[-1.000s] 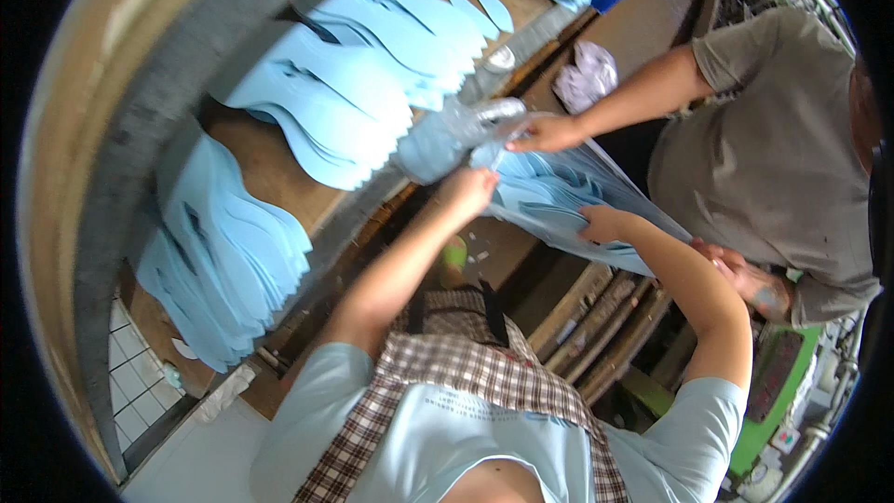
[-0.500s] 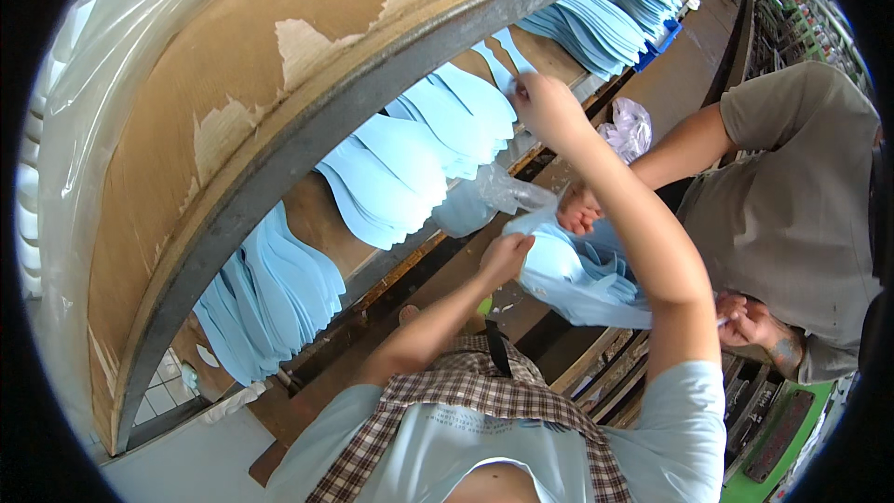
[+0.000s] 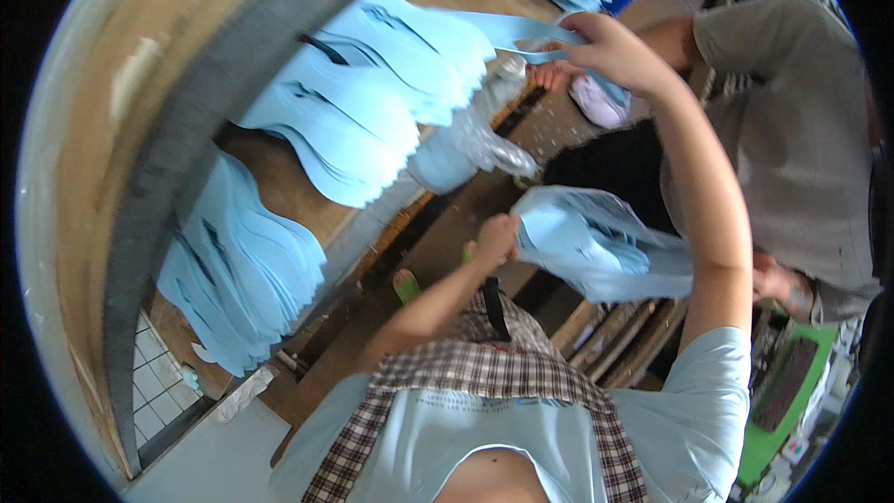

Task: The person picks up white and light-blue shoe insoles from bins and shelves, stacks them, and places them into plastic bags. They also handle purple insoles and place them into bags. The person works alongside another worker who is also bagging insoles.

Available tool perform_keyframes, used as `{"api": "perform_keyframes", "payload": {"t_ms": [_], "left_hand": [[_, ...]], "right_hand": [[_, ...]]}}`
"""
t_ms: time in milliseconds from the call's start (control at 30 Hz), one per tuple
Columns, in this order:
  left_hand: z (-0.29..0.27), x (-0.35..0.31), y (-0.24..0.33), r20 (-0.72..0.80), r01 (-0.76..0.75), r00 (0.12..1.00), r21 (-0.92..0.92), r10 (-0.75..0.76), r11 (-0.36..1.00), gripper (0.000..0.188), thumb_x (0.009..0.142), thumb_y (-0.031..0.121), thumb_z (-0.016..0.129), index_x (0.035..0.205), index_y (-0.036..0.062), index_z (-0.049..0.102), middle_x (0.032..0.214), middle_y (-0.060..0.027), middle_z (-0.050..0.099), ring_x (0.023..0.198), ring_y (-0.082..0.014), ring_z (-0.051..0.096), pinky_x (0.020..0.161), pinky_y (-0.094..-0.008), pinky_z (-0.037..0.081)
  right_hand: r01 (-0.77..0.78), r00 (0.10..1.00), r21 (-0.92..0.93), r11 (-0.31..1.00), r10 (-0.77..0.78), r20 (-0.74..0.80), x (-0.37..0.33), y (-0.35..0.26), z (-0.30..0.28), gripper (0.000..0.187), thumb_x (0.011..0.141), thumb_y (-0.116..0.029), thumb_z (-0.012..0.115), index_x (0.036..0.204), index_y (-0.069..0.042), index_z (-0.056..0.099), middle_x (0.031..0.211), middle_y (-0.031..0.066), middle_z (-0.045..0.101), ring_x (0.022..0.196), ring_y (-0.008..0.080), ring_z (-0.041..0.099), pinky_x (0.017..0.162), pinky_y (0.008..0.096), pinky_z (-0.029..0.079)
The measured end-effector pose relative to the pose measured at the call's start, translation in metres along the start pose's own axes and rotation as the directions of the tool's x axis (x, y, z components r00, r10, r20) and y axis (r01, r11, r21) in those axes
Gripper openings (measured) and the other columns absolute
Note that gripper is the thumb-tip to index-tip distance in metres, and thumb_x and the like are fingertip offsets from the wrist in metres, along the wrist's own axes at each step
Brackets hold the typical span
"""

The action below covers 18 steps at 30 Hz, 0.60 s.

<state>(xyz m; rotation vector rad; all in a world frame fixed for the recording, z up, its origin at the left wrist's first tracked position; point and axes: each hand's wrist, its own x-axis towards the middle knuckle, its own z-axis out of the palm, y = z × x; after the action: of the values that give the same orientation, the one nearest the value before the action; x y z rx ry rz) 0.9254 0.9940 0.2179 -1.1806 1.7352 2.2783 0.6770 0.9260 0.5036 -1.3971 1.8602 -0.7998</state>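
My left hand (image 3: pixel 498 235) is closed on the rim of a clear plastic bag (image 3: pixel 656 270), which has light-blue cut pieces (image 3: pixel 563 237) lying inside. Up at the shelf, my right hand (image 3: pixel 615 51) grips a few thin light-blue strips (image 3: pixel 507 30) that stretch toward the piles. A co-worker's hand (image 3: pixel 771 278) is at the bag's far right end. The co-worker's other hand (image 3: pixel 551 73) is just below the strips.
Fanned stacks of light-blue curved pieces (image 3: pixel 358 121) line a wooden shelf (image 3: pixel 279 172), beneath a higher shelf with a dark metal edge (image 3: pixel 200 88). Another plastic bag (image 3: pixel 466 149) hangs at the shelf front. The co-worker (image 3: pixel 773 130) stands close on the right.
My right hand has moved right, away from the stacks, drawing the strips with it. The co-worker's upper hand has left the bag and gone toward the shelf. My view has shifted.
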Motion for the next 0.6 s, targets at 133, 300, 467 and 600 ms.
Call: {"api": "perform_keyframes", "payload": {"t_ms": [133, 300, 467, 600], "left_hand": [[-0.005, 0.0, 0.007, 0.014, -0.063, 0.997, -0.306, 0.07, 0.95, 0.04, 0.095, 0.033, 0.045, 0.065, 0.0056, 0.047, 0.045, -0.0046, 0.047, 0.035, -0.016, 0.048, 0.037, -0.0298, 0.04], [-0.016, -0.013, 0.013, -0.062, -0.046, 0.998, -0.375, 0.024, 0.926, 0.025, 0.089, 0.016, 0.048, 0.068, 0.002, 0.049, 0.045, -0.0055, 0.047, 0.035, -0.0149, 0.046, 0.034, -0.0282, 0.037], [-0.032, -0.024, 0.011, -0.093, -0.034, 0.996, -0.38, -0.002, 0.924, 0.033, 0.093, 0.026, 0.047, 0.068, 0.0054, 0.049, 0.045, -0.0027, 0.044, 0.034, -0.0133, 0.043, 0.034, -0.0265, 0.035], [-0.038, -0.025, 0.009, -0.122, -0.05, 0.993, -0.327, 0.011, 0.944, 0.038, 0.095, 0.031, 0.046, 0.064, 0.0078, 0.045, 0.044, -0.0014, 0.041, 0.032, -0.0127, 0.039, 0.034, -0.0262, 0.034]], "right_hand": [[-0.098, 0.994, -0.304, 0.948, 0.111, 0.025, -0.126, -0.027, -0.023, 0.036, 0.07, -0.008, 0.058, 0.104, 0.002, 0.057, 0.08, 0.0094, 0.057, 0.073, 0.0168, 0.054, 0.069, 0.0296, 0.045], [-0.269, 0.933, -0.092, 0.959, 0.283, 0.223, -0.191, 0.015, 0.033, 0.04, 0.069, -0.001, 0.058, 0.109, -0.001, 0.054, 0.096, 0.0124, 0.058, 0.09, 0.0236, 0.057, 0.081, 0.0332, 0.045], [-0.502, 0.666, -0.582, 0.64, 0.715, 0.213, -0.205, 0.121, 0.125, 0.049, 0.082, -0.022, 0.061, 0.12, 0.003, 0.043, 0.108, 0.024, 0.057, 0.101, 0.0351, 0.057, 0.089, 0.0381, 0.044], [-0.186, 0.621, -0.892, 0.412, 0.753, 0.219, -0.201, 0.169, 0.16, 0.054, 0.081, -0.029, 0.063, 0.124, -0.004, 0.043, 0.123, 0.0159, 0.053, 0.118, 0.0301, 0.047, 0.093, 0.0459, 0.04]]}}
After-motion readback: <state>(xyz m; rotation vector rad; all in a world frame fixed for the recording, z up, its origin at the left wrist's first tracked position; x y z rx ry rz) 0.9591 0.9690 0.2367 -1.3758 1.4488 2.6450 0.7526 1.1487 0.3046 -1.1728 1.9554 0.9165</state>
